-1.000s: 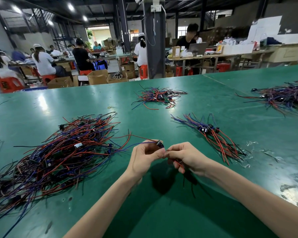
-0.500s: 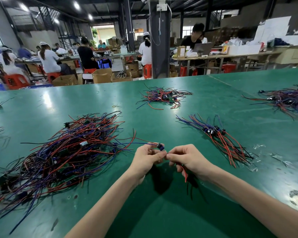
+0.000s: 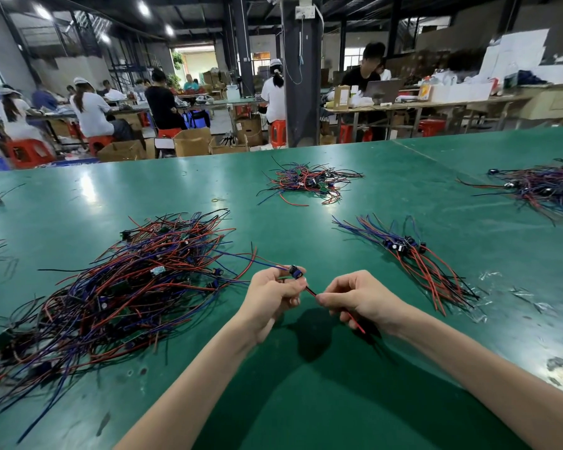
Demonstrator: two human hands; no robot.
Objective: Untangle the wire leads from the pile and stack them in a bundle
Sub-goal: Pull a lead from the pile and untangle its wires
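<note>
Left hand [image 3: 275, 292] pinches small dark component [image 3: 295, 272] of thin wire lead [image 3: 310, 290]; right hand [image 3: 359, 298] grips red strand — probably black too; tangled pile [image 3: 117, 287] just left.

Open bench [image 3: 306, 401] surface lies btwn & under the forearms, nearest the person. Left side is blocked by the big tangled pile [image 3: 121, 287], loose wires reaching up to the left hand [image 3: 273, 293]. A wire lead [image 3: 310, 290] spans the small gap to the right hand [image 3: 358, 300]. Right of that is a bare strip, then the bundle [image 3: 413, 258] w/ plastic scraps [image 3: 488, 280] just beside it. The gap btwn pile & bundle runs fwd to a smaller far pile [image 3: 309, 185]; another heap [image 3: 540, 190] sits at the far right edge
</note>
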